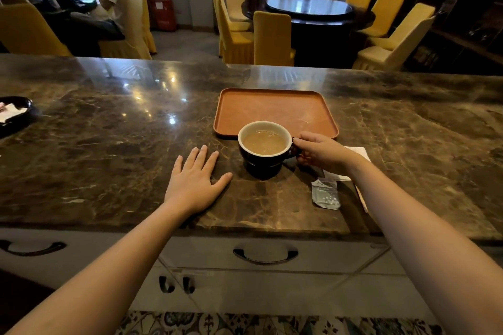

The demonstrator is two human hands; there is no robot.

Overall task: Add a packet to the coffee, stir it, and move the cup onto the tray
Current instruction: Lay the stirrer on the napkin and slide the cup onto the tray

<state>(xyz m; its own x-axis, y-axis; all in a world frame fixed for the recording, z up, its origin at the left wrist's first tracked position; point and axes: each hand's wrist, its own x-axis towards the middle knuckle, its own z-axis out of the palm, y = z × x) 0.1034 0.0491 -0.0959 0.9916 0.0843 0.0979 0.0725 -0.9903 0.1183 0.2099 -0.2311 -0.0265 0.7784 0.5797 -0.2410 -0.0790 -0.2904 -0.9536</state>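
Both bare forearms reach forward over the near edge of the marble counter (109, 122). The left hand (194, 181) lies flat, palm down, fingers spread. The right hand (321, 151) is curled, thumb and fingers pinching the handle of the cup (261, 163), wrist slightly raised.

Glossy marble counter (109, 144), matt tray (272, 106)

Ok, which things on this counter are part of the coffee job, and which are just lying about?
Job:
coffee cup, handle held by the right hand
orange tray, just behind the cup
opened packet, lying beside the right forearm

Lying about:
white napkin under the right wrist
black dish holding paper, far left
left hand resting flat on the marble counter
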